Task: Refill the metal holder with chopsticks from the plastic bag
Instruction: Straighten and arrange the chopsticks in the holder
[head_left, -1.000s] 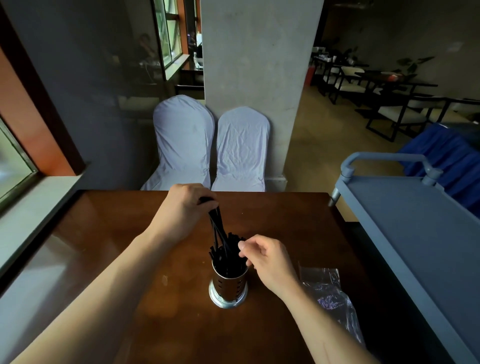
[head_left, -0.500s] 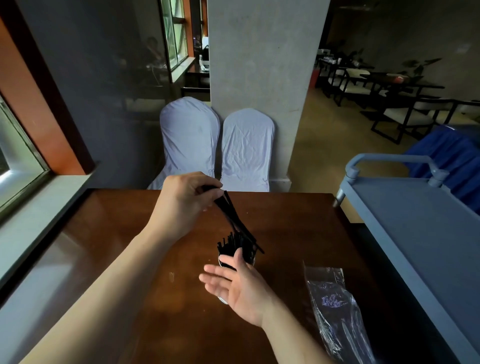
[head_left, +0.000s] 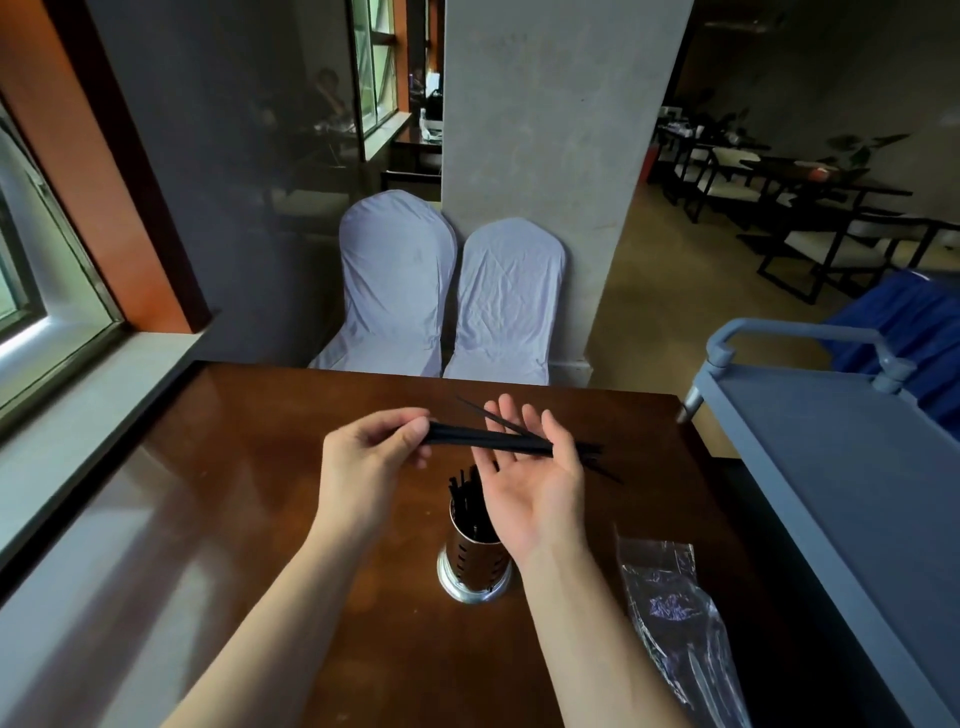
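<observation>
A perforated metal holder (head_left: 474, 566) stands upright on the brown table (head_left: 249, 467), with several black chopsticks (head_left: 467, 501) sticking out of it. Above the holder my left hand (head_left: 366, 457) grips one end of a bundle of black chopsticks (head_left: 483, 440), held nearly level. The bundle's other end lies across the palm of my right hand (head_left: 532, 475), which is palm up with fingers spread. A clear plastic bag (head_left: 672, 613) lies flat on the table to the right of the holder, looking nearly empty.
A grey service cart (head_left: 831, 457) stands close against the table's right side. Two chairs in white covers (head_left: 452, 296) sit behind the table's far edge, in front of a concrete pillar. A window ledge (head_left: 67, 415) runs along the left.
My left hand lifted a bundle of chopsticks up out of the holder and tipped it level. My right hand left the holder's rim, turned palm up and now supports the bundle's far end.
</observation>
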